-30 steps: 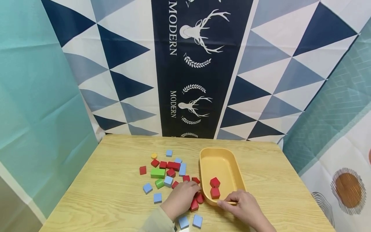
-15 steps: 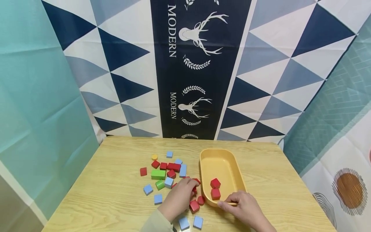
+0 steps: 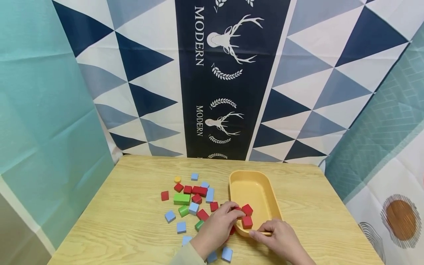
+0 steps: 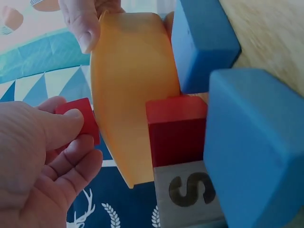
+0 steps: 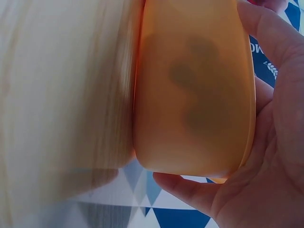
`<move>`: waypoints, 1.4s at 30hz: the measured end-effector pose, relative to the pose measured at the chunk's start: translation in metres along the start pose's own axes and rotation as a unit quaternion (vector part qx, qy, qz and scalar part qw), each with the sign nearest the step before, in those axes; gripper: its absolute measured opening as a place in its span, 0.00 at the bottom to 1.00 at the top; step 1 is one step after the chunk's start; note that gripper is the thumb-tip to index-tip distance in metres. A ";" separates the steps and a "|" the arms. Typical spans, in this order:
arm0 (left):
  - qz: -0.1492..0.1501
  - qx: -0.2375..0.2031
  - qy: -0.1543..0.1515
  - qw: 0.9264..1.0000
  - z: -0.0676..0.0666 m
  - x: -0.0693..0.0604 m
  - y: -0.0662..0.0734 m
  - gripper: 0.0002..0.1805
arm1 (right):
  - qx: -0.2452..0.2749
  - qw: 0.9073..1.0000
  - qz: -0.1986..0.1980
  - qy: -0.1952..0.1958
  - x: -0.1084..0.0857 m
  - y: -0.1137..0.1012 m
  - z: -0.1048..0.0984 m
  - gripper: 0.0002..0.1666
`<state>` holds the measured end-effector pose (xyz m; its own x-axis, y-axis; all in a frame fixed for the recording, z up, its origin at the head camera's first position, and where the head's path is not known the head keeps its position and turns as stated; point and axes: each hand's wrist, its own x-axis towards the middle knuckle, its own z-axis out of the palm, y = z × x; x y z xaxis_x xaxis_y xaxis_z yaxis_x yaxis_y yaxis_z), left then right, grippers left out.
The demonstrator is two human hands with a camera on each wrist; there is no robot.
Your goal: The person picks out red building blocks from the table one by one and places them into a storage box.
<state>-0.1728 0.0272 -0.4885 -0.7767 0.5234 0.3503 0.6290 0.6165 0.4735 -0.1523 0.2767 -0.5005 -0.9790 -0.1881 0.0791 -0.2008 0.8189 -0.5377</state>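
Observation:
The left hand [image 3: 216,225] is over the left rim of the yellow tray [image 3: 253,184]. In the left wrist view, the left hand [image 4: 42,152] pinches a red block [image 4: 87,118] between thumb and fingers, beside the tray wall [image 4: 133,85]. Two other red blocks, one [image 3: 247,222] nearer the front and one [image 3: 247,209] behind it, lie inside the tray. The right hand [image 3: 281,237] grips the tray's near right end; in the right wrist view, the right hand [image 5: 280,123] has its fingers spread around the tray [image 5: 199,118].
Left of the tray lie loose pieces: several red blocks [image 3: 200,191], several blue blocks [image 3: 181,227], a long green block [image 3: 182,199], green cylinders [image 3: 183,211] and a yellow round piece [image 3: 177,179]. The wooden table [image 3: 126,221] meets a patterned cloth behind.
The left hand has moved from among the red blocks, right and over the tray's rim, with a red block pinched. The right hand has kept its grip on the tray.

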 end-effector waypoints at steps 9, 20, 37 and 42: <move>-0.001 0.035 -0.004 0.999 0.006 0.000 0.001 0.21 | 0.002 1.000 -0.008 0.009 -0.001 0.000 -0.001 0.15; 0.004 0.092 -0.054 0.994 0.009 -0.001 0.004 0.30 | -0.004 1.000 0.002 0.003 0.000 0.001 0.001 0.16; 0.007 0.129 -0.089 0.988 0.011 -0.003 0.001 0.25 | -0.009 1.000 0.002 0.003 0.000 0.000 0.002 0.17; 0.003 0.125 -0.094 0.988 0.011 -0.005 0.001 0.22 | -0.011 1.000 -0.023 0.017 -0.002 0.001 0.001 0.15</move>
<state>-0.1679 0.0319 -0.4984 -0.7677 0.6135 0.1852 0.6406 0.7265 0.2485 -0.1509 0.2768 -0.5020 -0.9693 -0.2071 0.1325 -0.2459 0.8219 -0.5138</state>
